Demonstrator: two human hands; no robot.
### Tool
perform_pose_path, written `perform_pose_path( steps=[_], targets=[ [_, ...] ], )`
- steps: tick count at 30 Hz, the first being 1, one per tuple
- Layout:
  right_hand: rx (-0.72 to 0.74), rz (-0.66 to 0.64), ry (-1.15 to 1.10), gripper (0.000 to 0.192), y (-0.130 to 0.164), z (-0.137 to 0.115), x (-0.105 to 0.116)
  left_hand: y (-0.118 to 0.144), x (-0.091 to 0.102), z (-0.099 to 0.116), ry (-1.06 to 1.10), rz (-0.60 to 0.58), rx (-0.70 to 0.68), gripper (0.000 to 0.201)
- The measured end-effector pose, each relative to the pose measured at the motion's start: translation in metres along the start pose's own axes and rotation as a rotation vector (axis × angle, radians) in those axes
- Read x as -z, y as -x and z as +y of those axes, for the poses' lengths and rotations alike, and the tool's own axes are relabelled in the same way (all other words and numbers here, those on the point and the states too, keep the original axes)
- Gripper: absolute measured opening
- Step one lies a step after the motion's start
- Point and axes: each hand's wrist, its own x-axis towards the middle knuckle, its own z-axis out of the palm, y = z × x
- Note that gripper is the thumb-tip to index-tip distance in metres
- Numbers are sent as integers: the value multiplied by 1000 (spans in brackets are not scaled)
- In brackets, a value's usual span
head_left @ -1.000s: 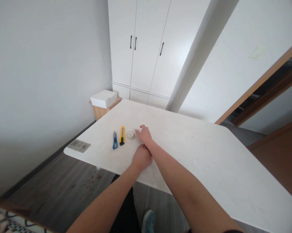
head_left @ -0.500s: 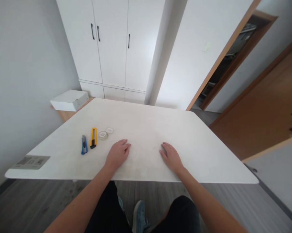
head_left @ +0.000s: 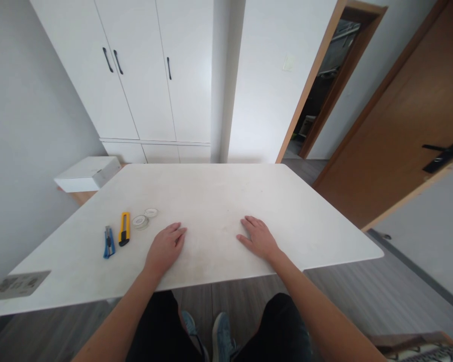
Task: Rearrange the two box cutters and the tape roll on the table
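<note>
My left hand (head_left: 166,247) rests on the white table (head_left: 211,191) near its front edge, fingers loosely stretched and holding nothing. My right hand (head_left: 259,238) lies on the tabletop to the right, its thumb apart from the fingers, also holding nothing. Left of my left hand are two rolls of clear tape, a nearer one (head_left: 140,221) and a farther one (head_left: 151,212), lying flat close together. Beyond them to the left lie a yellow box cutter (head_left: 124,229) and a smaller blue box cutter (head_left: 109,242). Neither hand touches these things.
A grey printed label (head_left: 19,284) is on the table's front left corner. A white box (head_left: 88,173) sits beyond the left edge. White cupboards (head_left: 136,90) stand behind the table. A brown door (head_left: 395,120) is at the right. My legs are under the front edge.
The camera view has turned right and tilted, so the table and its things appear shifted left. My right hand's fingers and thumb look slightly more spread. The tools and tape rolls keep their places.
</note>
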Motion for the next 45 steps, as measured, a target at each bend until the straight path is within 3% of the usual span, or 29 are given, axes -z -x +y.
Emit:
perform_pose_path(
  steps=[45],
  targets=[
    [-5, -13, -15, 64, 2, -1, 1, -1, 3, 1, 73, -2, 38, 39]
  ],
)
